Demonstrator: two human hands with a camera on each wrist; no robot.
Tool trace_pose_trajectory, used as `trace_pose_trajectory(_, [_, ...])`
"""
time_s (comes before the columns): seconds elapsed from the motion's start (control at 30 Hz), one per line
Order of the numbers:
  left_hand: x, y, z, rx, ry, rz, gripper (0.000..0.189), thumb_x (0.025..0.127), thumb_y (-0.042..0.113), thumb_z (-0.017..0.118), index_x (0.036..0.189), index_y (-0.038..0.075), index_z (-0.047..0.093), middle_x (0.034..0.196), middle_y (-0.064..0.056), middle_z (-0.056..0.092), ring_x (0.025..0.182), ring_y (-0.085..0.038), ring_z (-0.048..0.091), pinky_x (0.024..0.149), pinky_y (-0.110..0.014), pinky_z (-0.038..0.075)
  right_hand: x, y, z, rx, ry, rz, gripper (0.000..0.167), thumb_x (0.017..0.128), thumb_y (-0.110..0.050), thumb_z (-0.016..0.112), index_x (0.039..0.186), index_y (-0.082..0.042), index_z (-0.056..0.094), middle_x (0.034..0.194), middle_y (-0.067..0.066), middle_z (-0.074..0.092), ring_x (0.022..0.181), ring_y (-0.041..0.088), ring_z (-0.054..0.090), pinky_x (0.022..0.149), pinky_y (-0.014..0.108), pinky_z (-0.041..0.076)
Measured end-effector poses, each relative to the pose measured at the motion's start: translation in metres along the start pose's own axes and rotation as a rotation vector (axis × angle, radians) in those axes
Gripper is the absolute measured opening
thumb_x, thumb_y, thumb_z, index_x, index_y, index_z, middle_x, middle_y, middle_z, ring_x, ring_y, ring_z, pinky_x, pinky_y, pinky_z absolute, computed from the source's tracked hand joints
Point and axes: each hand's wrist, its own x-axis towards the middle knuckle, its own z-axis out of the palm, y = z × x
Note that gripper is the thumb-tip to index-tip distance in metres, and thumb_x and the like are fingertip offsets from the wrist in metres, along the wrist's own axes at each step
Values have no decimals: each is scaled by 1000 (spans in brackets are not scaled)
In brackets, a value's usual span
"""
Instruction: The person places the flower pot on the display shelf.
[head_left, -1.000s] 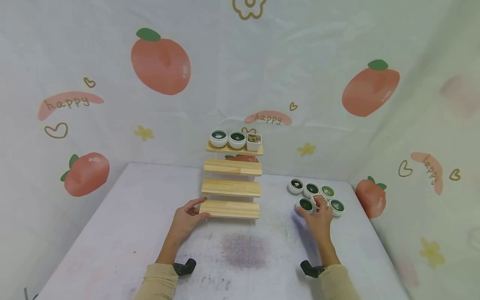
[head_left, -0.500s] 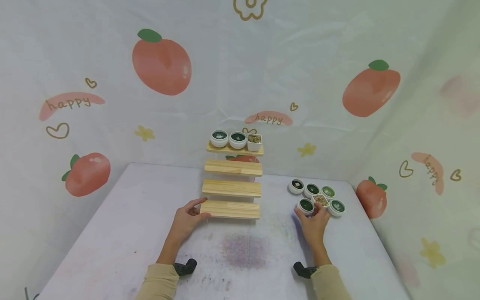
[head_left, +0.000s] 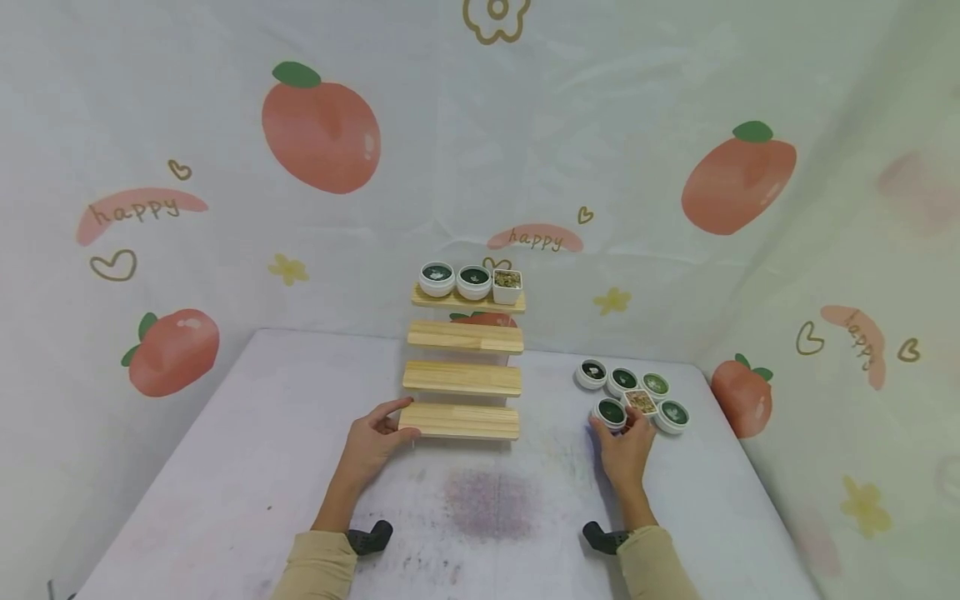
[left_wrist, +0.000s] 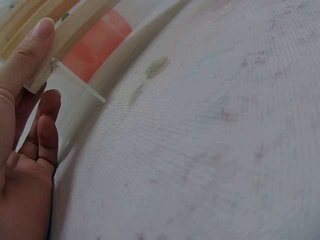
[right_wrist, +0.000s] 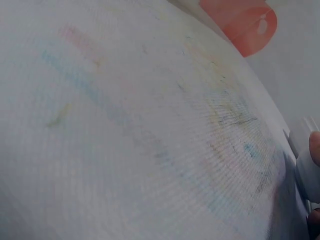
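Observation:
My left hand [head_left: 369, 446] holds the left end of the lowest plank of a stepped wooden display rack [head_left: 459, 421], thumb on the front edge. The left wrist view shows the thumb on the plank [left_wrist: 75, 35] and the other fingers beneath it. My right hand [head_left: 626, 450] pinches a small round white pot [head_left: 611, 412] with dark green contents between thumb and fingers. It appears to stand on the table. Behind those fingers is a square white pot [head_left: 641, 402] with pinkish-brown contents. In the right wrist view only a bit of the white pot [right_wrist: 306, 172] and fingertips show.
Two round pots [head_left: 437, 279] and a square pot [head_left: 507, 286] line the rack's top plank. More round pots [head_left: 592, 373] cluster around the right hand, including a lighter green one [head_left: 656, 384]. A fruit-printed curtain [head_left: 637, 125] hangs behind the table [head_left: 300, 392].
My right hand has moved left and slightly down, from over the square pot to the round pot in front of it. The left hand stays on the rack.

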Motion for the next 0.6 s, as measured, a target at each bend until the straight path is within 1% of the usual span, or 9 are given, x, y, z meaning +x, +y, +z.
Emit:
trace_pose_trajectory(0.17, [0, 0, -1, -2, -1, 0, 58, 77, 29, 90, 132, 25, 70, 87, -10, 67, 74, -10, 60, 64, -21, 49, -1, -1, 1, 10, -5, 2, 66, 88, -12, 80, 136, 12, 42, 123, 30, 44, 113, 40, 46, 94, 45, 37])
trace_pose_trajectory(0.47, [0, -2, -1, -6, -6, -17, 59, 77, 30, 90, 132, 25, 69, 89, -11, 67, 75, -12, 60, 65, -21, 50, -2, -4, -3, 36, -33, 43, 68, 89, -17, 80, 136, 11, 40, 124, 27, 41, 109, 34, 46, 88, 36, 35])
trace_pose_trajectory(0.6, [0, 0, -1, -3, -1, -14, 59, 76, 31, 90, 132, 26, 70, 88, -11, 67, 75, -12, 60, 64, -21, 49, -2, -7, -2, 41, -26, 34, 67, 89, -18, 79, 135, 11, 40, 125, 28, 40, 110, 35, 46, 88, 35, 36])
